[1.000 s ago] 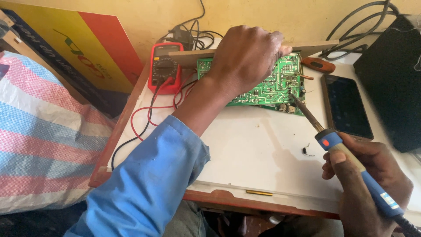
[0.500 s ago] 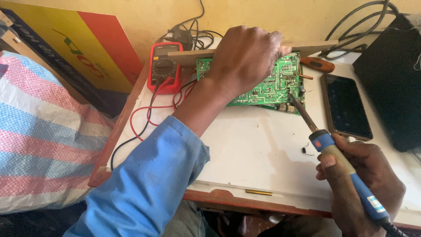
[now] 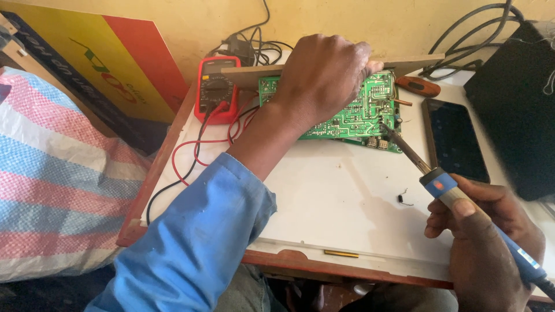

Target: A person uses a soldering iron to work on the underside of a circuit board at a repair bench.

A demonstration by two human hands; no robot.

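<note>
Left hand (image 3: 324, 75) clamped over the green circuit board (image 3: 358, 112), propped at the far side of the white table (image 3: 324, 202). Right hand (image 3: 485, 242) wrapped round the blue soldering iron (image 3: 439, 185), tip on the board's near right edge. Soldering looks under way, unfinished. No containers here; red multimeter (image 3: 217, 89) far left.

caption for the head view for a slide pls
Left hand steadies a green circuit board on a white table while the right hand brings a soldering iron to its edge.
</note>
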